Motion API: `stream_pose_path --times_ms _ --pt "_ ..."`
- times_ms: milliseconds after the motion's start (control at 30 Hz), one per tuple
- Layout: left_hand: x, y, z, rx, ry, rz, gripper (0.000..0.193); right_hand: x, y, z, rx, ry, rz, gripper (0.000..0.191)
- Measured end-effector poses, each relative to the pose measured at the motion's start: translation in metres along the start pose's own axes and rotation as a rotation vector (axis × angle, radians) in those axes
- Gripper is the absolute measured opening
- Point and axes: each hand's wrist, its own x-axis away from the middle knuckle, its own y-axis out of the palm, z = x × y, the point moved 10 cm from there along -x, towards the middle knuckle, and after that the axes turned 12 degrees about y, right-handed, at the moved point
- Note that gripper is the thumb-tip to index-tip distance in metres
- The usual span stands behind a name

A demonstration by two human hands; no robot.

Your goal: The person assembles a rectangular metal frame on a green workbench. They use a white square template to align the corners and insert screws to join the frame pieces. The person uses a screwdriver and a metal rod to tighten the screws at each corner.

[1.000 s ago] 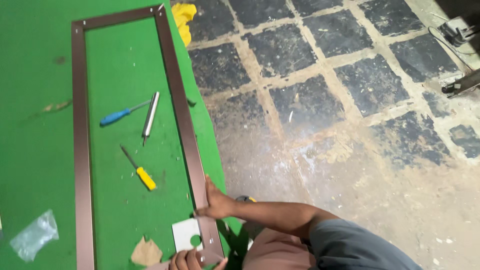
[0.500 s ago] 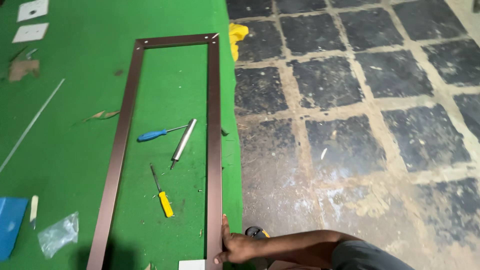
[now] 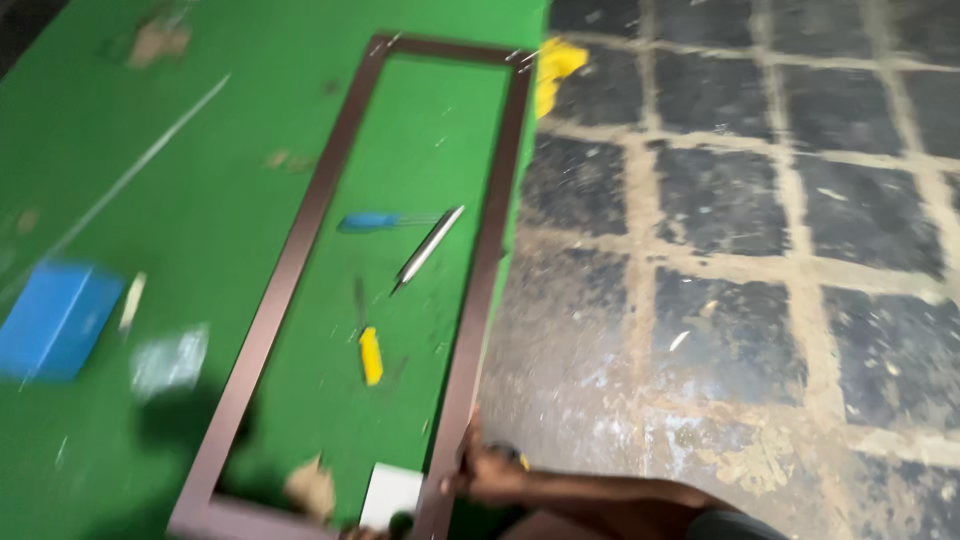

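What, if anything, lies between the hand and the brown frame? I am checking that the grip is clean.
Nothing visible does. The hand rests directly on the right rail of the brown frame, near its lower corner. The screwdrivers and the metal rod lie inside the frame, apart from that rail.

We see a long brown rectangular metal frame (image 3: 300,250) lying flat on the green surface, its right rail running along the surface's edge beside the tiled floor. Corners look joined; near end is blurred.
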Motion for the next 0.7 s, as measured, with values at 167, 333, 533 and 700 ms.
stream_pose_path --times_ms 167,333,533,700 --pt "0.029 -0.006 0.001 0.080 -0.020 -0.094 0.092 0.006 0.004 -0.037 -0.435 -0.390 -0.203 0.101" --pt "0.025 -0.016 -0.001 0.188 -0.050 -0.046 0.100 -0.009 -0.005 -0.023 -0.387 -0.198 0.003 0.101" --pt "0.013 -0.018 -0.006 0.166 -0.025 -0.032 0.090 0.000 -0.023 -0.055 -0.395 -0.507 0.007 0.124" --pt "-0.005 -0.022 -0.011 0.195 -0.004 0.077 0.093 -0.016 -0.045 -0.036 -0.498 -0.335 0.056 0.119"
